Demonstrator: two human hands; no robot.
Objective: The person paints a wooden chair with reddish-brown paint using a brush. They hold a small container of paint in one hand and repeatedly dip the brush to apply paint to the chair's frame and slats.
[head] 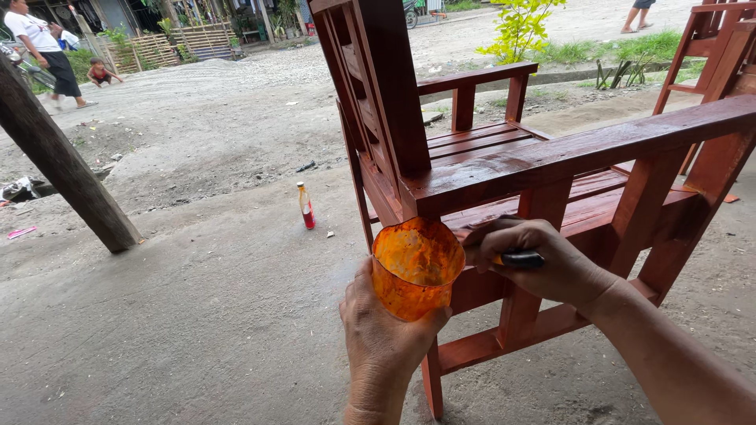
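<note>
Right, the head view is looking down at two bare hands working against a red-brown wooden chair. The left hand is wrapping its fingers and thumb tightly around an orange-stained cut-off plastic cup, gripping it from below and behind, with the open mouth tilting toward the chair. What is sitting inside the cup is hard to make out through the smeared wall. Just to the right of that grip, the right hand is closing in a fist around a dark handle; only a short stub is showing between the fingers, and the working end is hiding behind the cup's rim and the knuckles, so what kind of tool it is cannot be told. That fist is pressing in directly under the near armrest, beside the upright post, with the glossy wet-looking rail running just above the knuckles. The right forearm is running off the bottom right corner. Beyond the left hand's grip, well apart on the concrete floor, a small bottle with red contents is standing upright. Far left, a slanting timber post is cutting the frame. Top right, a second chair is only partly showing.
</note>
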